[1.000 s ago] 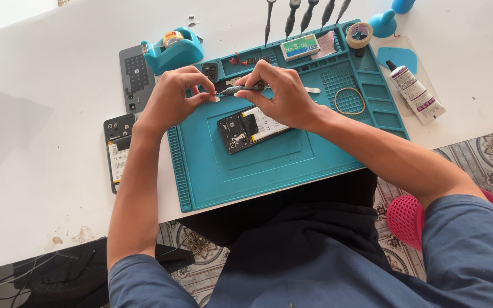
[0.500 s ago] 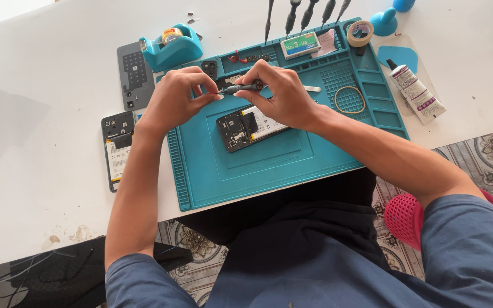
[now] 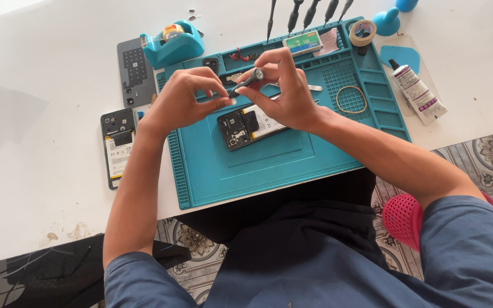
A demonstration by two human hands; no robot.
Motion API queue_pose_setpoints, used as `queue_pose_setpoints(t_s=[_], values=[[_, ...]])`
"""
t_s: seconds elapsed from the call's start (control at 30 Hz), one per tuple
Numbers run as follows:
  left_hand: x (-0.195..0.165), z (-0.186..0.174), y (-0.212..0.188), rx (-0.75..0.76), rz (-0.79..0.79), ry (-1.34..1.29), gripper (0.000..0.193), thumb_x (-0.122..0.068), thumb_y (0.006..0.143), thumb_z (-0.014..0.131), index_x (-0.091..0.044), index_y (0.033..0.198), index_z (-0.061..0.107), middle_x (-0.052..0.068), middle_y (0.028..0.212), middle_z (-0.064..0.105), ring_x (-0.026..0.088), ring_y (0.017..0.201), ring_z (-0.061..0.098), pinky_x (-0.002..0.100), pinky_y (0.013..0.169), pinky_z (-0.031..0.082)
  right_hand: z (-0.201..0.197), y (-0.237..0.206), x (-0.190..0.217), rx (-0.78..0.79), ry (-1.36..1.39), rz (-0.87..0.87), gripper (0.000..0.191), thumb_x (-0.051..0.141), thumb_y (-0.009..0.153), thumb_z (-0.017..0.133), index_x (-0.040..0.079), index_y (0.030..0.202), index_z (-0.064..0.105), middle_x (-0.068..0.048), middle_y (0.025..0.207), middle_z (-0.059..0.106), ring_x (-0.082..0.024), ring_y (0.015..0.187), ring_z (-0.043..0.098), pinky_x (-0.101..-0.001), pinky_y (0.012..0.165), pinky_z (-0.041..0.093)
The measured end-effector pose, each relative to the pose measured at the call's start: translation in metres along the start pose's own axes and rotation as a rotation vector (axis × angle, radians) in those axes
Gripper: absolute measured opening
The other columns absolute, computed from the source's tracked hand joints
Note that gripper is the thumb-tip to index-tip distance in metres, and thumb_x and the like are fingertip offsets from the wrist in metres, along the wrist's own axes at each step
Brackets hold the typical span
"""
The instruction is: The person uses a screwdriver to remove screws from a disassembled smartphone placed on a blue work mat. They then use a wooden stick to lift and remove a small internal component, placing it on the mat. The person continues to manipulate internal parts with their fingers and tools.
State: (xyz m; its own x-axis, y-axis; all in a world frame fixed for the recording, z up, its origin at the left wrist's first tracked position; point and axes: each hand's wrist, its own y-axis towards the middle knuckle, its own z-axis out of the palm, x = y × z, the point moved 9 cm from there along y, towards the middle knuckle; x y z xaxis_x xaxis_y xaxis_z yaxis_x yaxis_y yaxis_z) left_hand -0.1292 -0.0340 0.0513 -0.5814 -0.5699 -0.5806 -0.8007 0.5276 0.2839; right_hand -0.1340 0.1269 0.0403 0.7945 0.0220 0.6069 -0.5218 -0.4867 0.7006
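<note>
My right hand [image 3: 283, 91] grips a small grey screwdriver [image 3: 246, 81], its round cap pointing up at the camera. My left hand [image 3: 186, 97] pinches at the screwdriver's tip with thumb and forefinger. Both hands hover above an opened phone [image 3: 249, 125] with its back off, lying tilted on a teal repair mat [image 3: 246, 165]. Part of the phone is hidden under my right hand.
A second opened phone [image 3: 118, 145] and a grey back cover [image 3: 134, 69] lie left of the mat. A teal tape dispenser [image 3: 172, 43], a row of screwdrivers [image 3: 306, 14], a tape roll [image 3: 363, 31], a rubber ring [image 3: 351, 98] and a glue tube [image 3: 419, 94] sit around. A red basket [image 3: 406, 219] is below the table edge.
The screwdriver has tilted up so its cap faces the camera; both hands stayed close together above the phone.
</note>
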Motion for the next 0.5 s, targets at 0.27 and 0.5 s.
queue_pose_setpoints(t_s=[0.27,0.5], values=[[-0.007,0.018,-0.003,0.175,0.08,-0.223,0.015,-0.022,0.084,0.088,-0.009,0.089,0.081,0.001,0.087,0.073,0.012,0.077,0.07,0.027,0.066,0.054,0.015,-0.002,0.015,0.132,0.053,-0.014,0.047,0.004,0.1,0.077,0.005,0.131,0.043,-0.012,0.102,0.077,-0.02,0.095,0.08,-0.0321,0.083,0.065],[-0.012,0.022,-0.004,0.258,0.034,-0.216,0.017,-0.022,0.082,0.089,-0.008,0.086,0.082,0.002,0.079,0.068,0.013,0.07,0.062,0.029,0.06,0.047,0.026,-0.004,0.018,0.221,0.093,-0.019,0.05,0.007,0.099,0.078,0.008,0.137,0.047,-0.008,0.098,0.078,-0.02,0.093,0.08,-0.0326,0.083,0.064]])
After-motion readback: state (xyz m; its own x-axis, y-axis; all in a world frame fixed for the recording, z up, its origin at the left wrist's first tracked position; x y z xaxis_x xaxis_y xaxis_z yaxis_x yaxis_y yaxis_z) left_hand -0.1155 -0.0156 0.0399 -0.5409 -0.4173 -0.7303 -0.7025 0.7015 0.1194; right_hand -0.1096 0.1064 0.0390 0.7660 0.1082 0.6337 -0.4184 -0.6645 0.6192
